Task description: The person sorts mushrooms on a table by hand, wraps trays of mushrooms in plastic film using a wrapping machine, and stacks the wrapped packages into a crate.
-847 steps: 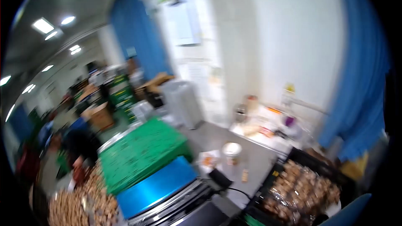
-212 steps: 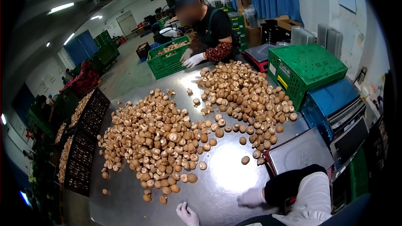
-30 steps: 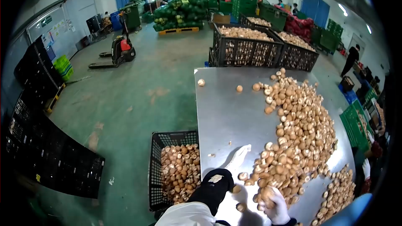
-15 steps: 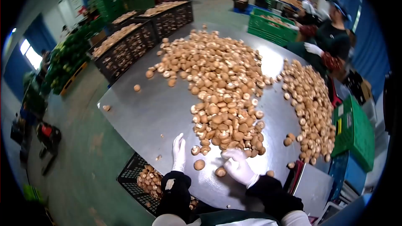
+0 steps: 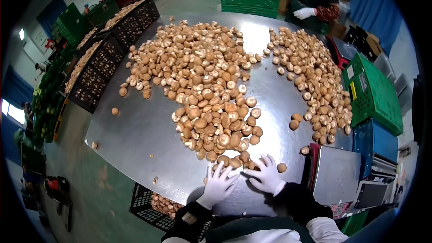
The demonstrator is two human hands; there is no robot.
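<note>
White-gloved, your left hand (image 5: 219,186) and right hand (image 5: 268,177) spread their fingers at the mushrooms (image 5: 195,113), heaped from near the far edge of the steel table (image 5: 144,128) toward its near edge.

So the left hand (image 5: 216,190) and right hand (image 5: 268,179) are both sporting plain white gloves (image 5: 221,184), kinda snug. Black cuffs (image 5: 303,206) are taking over from there, and the left one is showing a small pale patch (image 5: 189,218). Loose white sleeves (image 5: 326,230) are poking out past those, and a dark green apron-looking thing (image 5: 249,226) is going across the front.
</note>
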